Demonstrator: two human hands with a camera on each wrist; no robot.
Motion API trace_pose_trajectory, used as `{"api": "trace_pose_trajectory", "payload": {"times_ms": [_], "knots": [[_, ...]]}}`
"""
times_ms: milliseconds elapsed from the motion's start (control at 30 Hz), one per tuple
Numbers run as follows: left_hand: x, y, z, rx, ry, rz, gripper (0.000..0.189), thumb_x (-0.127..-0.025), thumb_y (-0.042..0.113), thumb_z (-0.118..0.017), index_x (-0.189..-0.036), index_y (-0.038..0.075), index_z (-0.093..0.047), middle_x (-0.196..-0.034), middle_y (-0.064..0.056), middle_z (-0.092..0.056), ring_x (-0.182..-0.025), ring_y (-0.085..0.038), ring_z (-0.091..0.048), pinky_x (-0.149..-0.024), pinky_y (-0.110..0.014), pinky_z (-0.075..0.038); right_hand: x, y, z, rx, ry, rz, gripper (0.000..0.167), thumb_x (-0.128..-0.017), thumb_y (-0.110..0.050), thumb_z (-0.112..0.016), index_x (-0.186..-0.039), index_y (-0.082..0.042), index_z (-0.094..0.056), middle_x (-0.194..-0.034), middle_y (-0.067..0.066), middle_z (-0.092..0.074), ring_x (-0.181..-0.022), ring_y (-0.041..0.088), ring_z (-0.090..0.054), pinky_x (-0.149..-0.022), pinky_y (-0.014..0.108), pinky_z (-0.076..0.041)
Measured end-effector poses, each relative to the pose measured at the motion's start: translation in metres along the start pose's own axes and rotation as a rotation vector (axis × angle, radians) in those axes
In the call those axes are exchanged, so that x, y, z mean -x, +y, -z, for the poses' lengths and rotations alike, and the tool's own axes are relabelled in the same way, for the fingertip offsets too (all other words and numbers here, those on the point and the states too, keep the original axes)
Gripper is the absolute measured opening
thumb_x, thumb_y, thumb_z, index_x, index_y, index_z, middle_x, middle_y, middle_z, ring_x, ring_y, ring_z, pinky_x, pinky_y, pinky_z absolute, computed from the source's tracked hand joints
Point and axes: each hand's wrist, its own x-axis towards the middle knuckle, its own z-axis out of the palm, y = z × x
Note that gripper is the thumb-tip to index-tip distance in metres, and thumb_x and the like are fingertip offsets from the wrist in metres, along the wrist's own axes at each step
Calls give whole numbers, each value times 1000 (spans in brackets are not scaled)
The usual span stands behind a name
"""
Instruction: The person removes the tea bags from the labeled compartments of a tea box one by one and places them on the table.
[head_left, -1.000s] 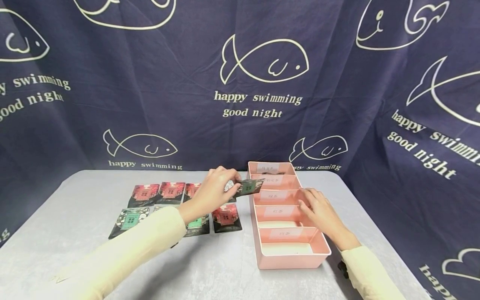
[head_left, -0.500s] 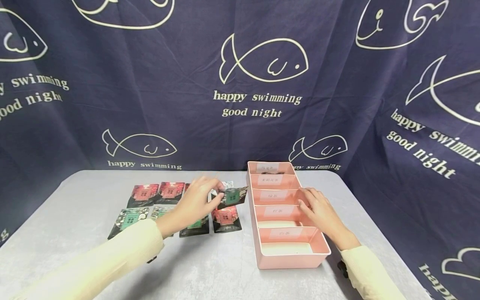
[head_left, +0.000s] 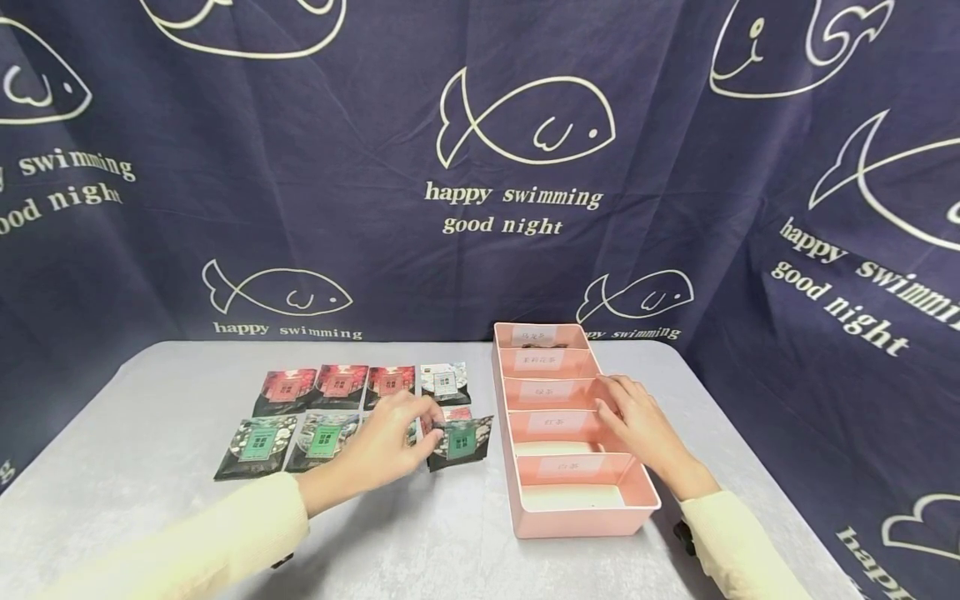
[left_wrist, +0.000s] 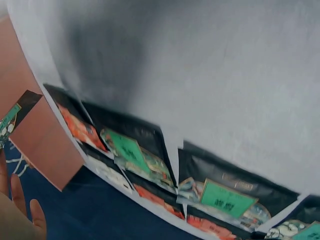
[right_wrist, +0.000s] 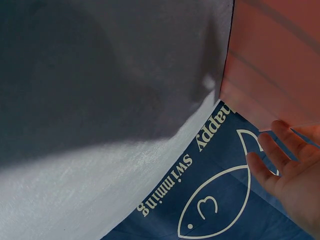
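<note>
Between thumb and fingers, my left hand (head_left: 386, 442) pinches a black tea sachet with a green label (head_left: 461, 442), tilted above the front row. This tea sachet (left_wrist: 17, 117) appears at the left edge of the left wrist view, in front of the pink wall. A red-and-black sachet (head_left: 456, 412) lies partly hidden behind it. My right hand (head_left: 648, 433) holds the right wall of a pink divided box (head_left: 577, 523), thumb over the rim inside. In the right wrist view, several fingers (right_wrist: 272, 145) lie along the outside of that wall.
More sachets lie in two rows left of the box: red ones (head_left: 341, 385) and a white-topped one (head_left: 445, 383) behind, green-labelled ones (head_left: 322, 442) in front. Paper labels (head_left: 553, 422) mark the compartments. A dark blue fish-print curtain (head_left: 375, 208) hangs behind the table.
My left hand has moved from the box's left edge back left and down over the front row, carrying the tea sachet. The white-topped sachet is now uncovered. My right hand has stayed put.
</note>
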Motion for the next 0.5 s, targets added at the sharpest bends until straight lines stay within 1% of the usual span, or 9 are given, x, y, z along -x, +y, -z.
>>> {"api": "trace_pose_trajectory", "payload": {"times_ms": [133,300,500], "knots": [[8,5,-3,26,-14,-12,15,-74,17,-68,-85,23,-60,-76,16,-54,-79,-8,-53,-81,-37,-40,0,-1,0,1,3,1,40,-89,-18,-53,-122,4,-51,-117,18,-54,-110,37,-47,-91,54,-35],[15,11,-5,57,-29,-32,16,-74,17,-68,-85,24,-60,-80,16,-56,-80,-3,-52,-84,-38,-40,0,-2,1,3,3,-2,40,-89,-18,-53,-122,4,-51,-117,18,-54,-110,36,-47,-91,54,-35],[25,19,-7,88,-67,2,17,-73,17,-68,-85,25,-60,-82,16,-54,-81,-7,-52,-80,-36,-39,1,-2,1,6,-6,-12,41,-89,-19,-52,-123,3,-50,-117,18,-54,-111,36,-47,-91,54,-35]]}}
